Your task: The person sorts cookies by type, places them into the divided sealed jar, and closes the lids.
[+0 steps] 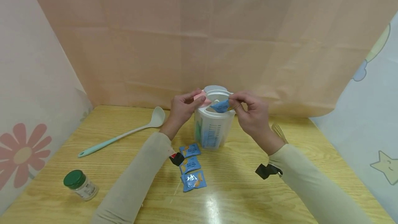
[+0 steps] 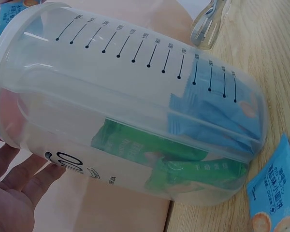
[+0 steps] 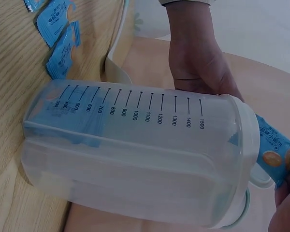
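While our left hand (image 1: 183, 108) steadied the upright container (image 1: 214, 127), our right hand (image 1: 252, 113) pinched a blue packet (image 1: 220, 106), angled down-left into the opening.

Seen from the head camera, high and behind the arms, the view looks forward and down across the wooden surface (image 1: 236, 182) to the draped backdrop, taking in both sleeves and the clear measuring jug (image 1: 214, 127) at mid-distance. The left wrist camera sits very close beside the jug (image 2: 135, 106), tilted, so its graduated wall fills the frame. The right wrist camera looks from the opposite side, equally near, at the same jug (image 3: 135, 145). All three views share the jug; each also catches blue packets (image 1: 191, 168) lying on the surface.
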